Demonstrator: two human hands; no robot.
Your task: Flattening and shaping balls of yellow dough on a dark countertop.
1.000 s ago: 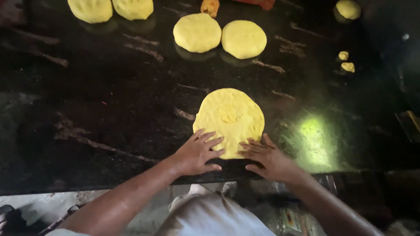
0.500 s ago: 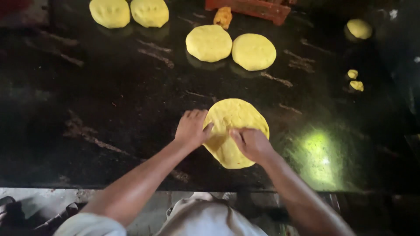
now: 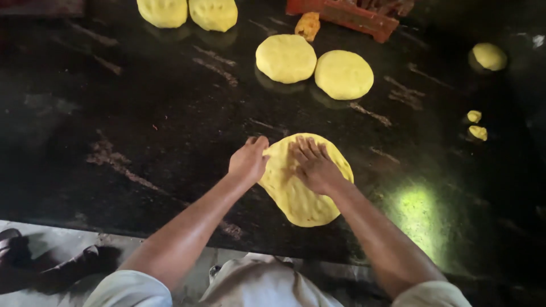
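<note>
Flattened round of yellow dough [image 3: 301, 196] on the dark stone worktop [image 3: 142, 125], near its front edge, a little right of the middle. Right hand [image 3: 313, 165] palm-down on the upper half of the round, fingers [image 3: 301, 149] spread wide and pointing toward the far edge, dough showing beyond the fingertips and to either side. Left hand [image 3: 248, 162] at the round's upper left rim, fingers curled narrow and closed against the edge, knuckles over bare stone; whether any dough is pinched between them, impossible to tell. Lower half of the round uncovered, between the two forearms. Two smaller thick discs [image 3: 314, 65] side by side toward the back, well apart from the hands; two more discs [image 3: 187, 11] at the far edge, left of centre. Dough ball [image 3: 489, 55] near the far right corner, two small scraps [image 3: 476, 125] below it. Red block [image 3: 341, 14] at the back edge
</note>
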